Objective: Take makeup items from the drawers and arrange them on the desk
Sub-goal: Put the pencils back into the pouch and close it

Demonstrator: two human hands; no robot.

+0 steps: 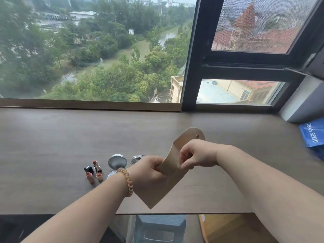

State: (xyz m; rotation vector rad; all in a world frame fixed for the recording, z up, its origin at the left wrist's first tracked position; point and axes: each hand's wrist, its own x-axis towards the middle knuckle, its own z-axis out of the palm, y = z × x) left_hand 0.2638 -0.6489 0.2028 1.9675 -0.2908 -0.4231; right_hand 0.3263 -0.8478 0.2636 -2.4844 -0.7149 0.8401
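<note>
I hold a beige leather pouch with a snap flap above the dark wooden desk. My left hand grips its middle, and my right hand pinches the edge of its opening. On the desk left of my left wrist stand several lipsticks, some uncapped. Beside them lies an open silver compact. A second round silver case shows partly behind my left hand.
A window sill and large window run along the desk's far edge. A blue bag lies at the far right. Below the desk's front edge stand a grey step stool and a cardboard box.
</note>
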